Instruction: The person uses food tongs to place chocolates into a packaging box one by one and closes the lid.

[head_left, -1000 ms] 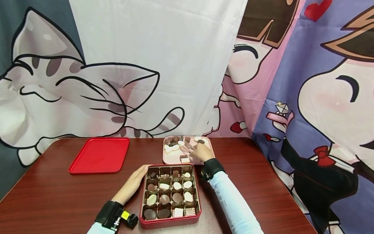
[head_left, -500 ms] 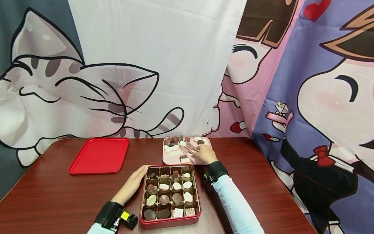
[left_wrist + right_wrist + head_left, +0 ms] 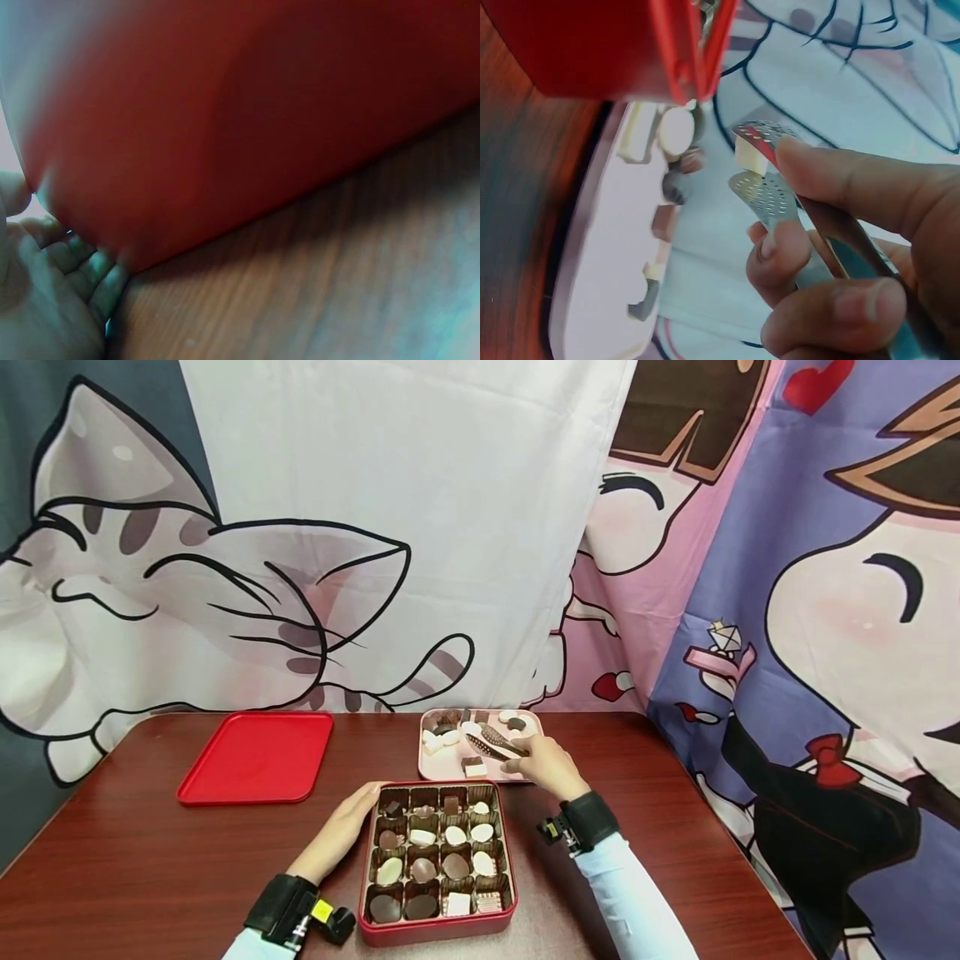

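Observation:
In the head view, my right hand [image 3: 551, 767] holds metal tongs [image 3: 495, 743] with perforated ends over the pink tray [image 3: 435, 768]. The right wrist view shows thumb and fingers pinching the tong arms, the two ends apart. A cream-coloured piece [image 3: 750, 155] appears between those ends; whether they grip it, I cannot tell. Chocolates, dark and white, lie on the tray, among them a brown-and-white block [image 3: 474, 768]. My left hand [image 3: 341, 829] rests against the far left corner of a red chocolate box [image 3: 438, 933], its fingers touching the wall. Chocolates fill the box's gold compartments.
A flat red lid or tray [image 3: 258, 760] lies on the brown table [image 3: 142, 860] at the left. Behind the table's far edge hangs a printed cloth [image 3: 450, 568] with a cartoon cat and figures. The chocolate box stands just in front of the pink tray.
My right hand has shifted right and slightly toward me, with the wrist swinging outward and more of the tongs showing. The left hand and the box have stayed put.

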A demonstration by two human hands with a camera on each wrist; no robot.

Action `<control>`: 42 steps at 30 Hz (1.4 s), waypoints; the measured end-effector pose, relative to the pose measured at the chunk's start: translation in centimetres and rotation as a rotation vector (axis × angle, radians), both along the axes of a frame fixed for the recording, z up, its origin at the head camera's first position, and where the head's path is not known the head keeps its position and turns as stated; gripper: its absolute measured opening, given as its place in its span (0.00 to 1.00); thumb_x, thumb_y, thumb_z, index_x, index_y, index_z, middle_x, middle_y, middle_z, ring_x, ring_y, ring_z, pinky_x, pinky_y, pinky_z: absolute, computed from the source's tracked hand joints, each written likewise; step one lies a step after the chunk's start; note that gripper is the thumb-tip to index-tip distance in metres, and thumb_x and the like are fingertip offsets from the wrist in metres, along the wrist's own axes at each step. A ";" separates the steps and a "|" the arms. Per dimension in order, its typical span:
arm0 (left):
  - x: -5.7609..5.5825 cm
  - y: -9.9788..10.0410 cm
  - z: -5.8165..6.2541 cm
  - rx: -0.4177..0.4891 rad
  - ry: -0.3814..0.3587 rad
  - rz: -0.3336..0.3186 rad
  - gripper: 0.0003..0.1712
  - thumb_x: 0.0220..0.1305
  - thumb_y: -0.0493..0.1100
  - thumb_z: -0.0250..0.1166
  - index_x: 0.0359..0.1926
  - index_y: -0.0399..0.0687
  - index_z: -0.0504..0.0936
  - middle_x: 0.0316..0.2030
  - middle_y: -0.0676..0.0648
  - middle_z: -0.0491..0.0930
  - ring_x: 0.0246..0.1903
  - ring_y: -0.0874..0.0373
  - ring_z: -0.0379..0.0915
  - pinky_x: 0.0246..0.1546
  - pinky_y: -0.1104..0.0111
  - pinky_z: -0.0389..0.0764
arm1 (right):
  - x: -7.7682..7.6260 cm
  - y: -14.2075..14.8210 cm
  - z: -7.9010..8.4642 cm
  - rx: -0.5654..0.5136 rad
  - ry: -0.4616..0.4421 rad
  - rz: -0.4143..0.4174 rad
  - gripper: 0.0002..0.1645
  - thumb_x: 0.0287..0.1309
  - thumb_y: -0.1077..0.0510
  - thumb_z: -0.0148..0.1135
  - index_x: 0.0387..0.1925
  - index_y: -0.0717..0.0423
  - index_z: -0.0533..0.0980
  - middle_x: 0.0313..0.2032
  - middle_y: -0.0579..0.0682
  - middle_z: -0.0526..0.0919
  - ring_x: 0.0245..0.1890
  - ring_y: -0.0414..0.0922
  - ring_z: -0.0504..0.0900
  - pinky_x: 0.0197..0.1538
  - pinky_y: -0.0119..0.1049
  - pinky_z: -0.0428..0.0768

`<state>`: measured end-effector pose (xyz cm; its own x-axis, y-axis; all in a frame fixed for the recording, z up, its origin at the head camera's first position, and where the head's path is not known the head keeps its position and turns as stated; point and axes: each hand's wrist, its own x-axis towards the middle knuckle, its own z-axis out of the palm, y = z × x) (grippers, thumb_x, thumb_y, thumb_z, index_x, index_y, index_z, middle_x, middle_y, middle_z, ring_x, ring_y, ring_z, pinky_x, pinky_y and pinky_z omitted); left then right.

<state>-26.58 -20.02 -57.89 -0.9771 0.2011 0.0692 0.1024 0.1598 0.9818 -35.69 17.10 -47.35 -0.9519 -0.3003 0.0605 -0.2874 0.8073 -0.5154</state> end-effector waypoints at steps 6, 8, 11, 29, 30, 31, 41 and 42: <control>0.2 0.0 0.4 -0.015 0.015 0.004 0.37 0.89 0.64 0.48 0.77 0.41 0.74 0.72 0.38 0.76 0.74 0.43 0.66 0.68 0.74 0.67 | 7.3 -1.4 6.8 0.016 0.020 0.011 0.24 0.60 0.55 0.77 0.58 0.55 0.89 0.45 0.55 0.90 0.41 0.50 0.84 0.45 0.51 0.81; 0.2 0.1 0.4 -0.013 0.012 0.003 0.37 0.89 0.64 0.48 0.78 0.40 0.73 0.73 0.37 0.75 0.76 0.42 0.64 0.68 0.75 0.66 | 8.0 -1.3 7.0 0.020 0.014 0.003 0.25 0.59 0.55 0.77 0.58 0.55 0.89 0.44 0.53 0.90 0.41 0.49 0.84 0.46 0.50 0.81; 0.2 0.2 0.3 -0.036 0.004 0.003 0.41 0.90 0.64 0.46 0.81 0.35 0.68 0.77 0.34 0.69 0.79 0.38 0.58 0.72 0.72 0.62 | 8.8 -0.9 7.2 0.012 0.008 0.006 0.26 0.58 0.54 0.78 0.59 0.55 0.89 0.46 0.52 0.91 0.43 0.49 0.85 0.48 0.52 0.82; 0.1 0.2 0.2 -0.031 0.008 -0.005 0.39 0.91 0.62 0.45 0.81 0.36 0.69 0.77 0.35 0.70 0.80 0.39 0.57 0.71 0.74 0.61 | 13.2 1.7 9.9 0.056 -0.059 0.154 0.28 0.59 0.52 0.81 0.61 0.55 0.88 0.45 0.48 0.91 0.43 0.43 0.84 0.48 0.47 0.81; 0.1 0.2 0.2 -0.027 0.013 -0.005 0.39 0.91 0.62 0.45 0.80 0.36 0.70 0.77 0.35 0.71 0.80 0.39 0.57 0.70 0.76 0.62 | 13.3 1.8 10.1 0.058 -0.068 0.169 0.29 0.59 0.52 0.81 0.61 0.55 0.88 0.44 0.48 0.91 0.42 0.43 0.83 0.47 0.46 0.80; 0.1 0.2 0.2 -0.023 0.016 -0.002 0.38 0.91 0.62 0.46 0.80 0.36 0.70 0.76 0.35 0.71 0.79 0.39 0.57 0.68 0.79 0.62 | 13.5 2.0 10.2 0.061 -0.074 0.178 0.30 0.59 0.52 0.81 0.62 0.56 0.88 0.45 0.48 0.91 0.42 0.43 0.83 0.47 0.46 0.80; 0.0 0.1 0.0 -0.005 0.014 -0.011 0.38 0.90 0.62 0.46 0.79 0.37 0.72 0.75 0.36 0.73 0.78 0.43 0.61 0.67 0.80 0.63 | 15.0 3.8 11.9 0.077 -0.239 0.278 0.29 0.58 0.55 0.83 0.61 0.58 0.88 0.44 0.50 0.92 0.26 0.38 0.79 0.31 0.38 0.81; 0.0 0.2 0.0 -0.006 0.014 -0.005 0.38 0.90 0.62 0.47 0.79 0.36 0.72 0.75 0.36 0.73 0.78 0.42 0.60 0.67 0.80 0.63 | 15.1 4.0 12.1 0.075 -0.261 0.278 0.29 0.58 0.55 0.83 0.61 0.58 0.88 0.41 0.49 0.92 0.21 0.38 0.77 0.26 0.37 0.79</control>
